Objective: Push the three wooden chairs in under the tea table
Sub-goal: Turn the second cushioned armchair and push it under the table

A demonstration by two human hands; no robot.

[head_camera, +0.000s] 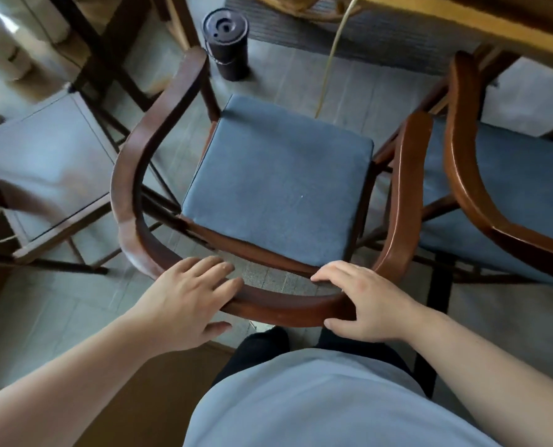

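Observation:
A wooden chair with a curved back rail (pixel 288 306) and a blue seat cushion (pixel 278 185) stands directly below me. My left hand (pixel 185 298) grips the rail's left part, fingers over the top and thumb underneath. My right hand (pixel 362 304) grips the rail's right part the same way. A second wooden chair (pixel 472 175) with a blue cushion stands close on the right, its front partly under the tea table (pixel 481 24). A third chair (pixel 52 169) with a grey-blue seat stands to the left, blurred.
A dark cylindrical container (pixel 227 43) stands on the tiled floor ahead of the middle chair. A pale cord (pixel 330 59) hangs from the table to the floor. A dark rug lies under the table. Dark furniture legs (pixel 101 53) rise at the upper left.

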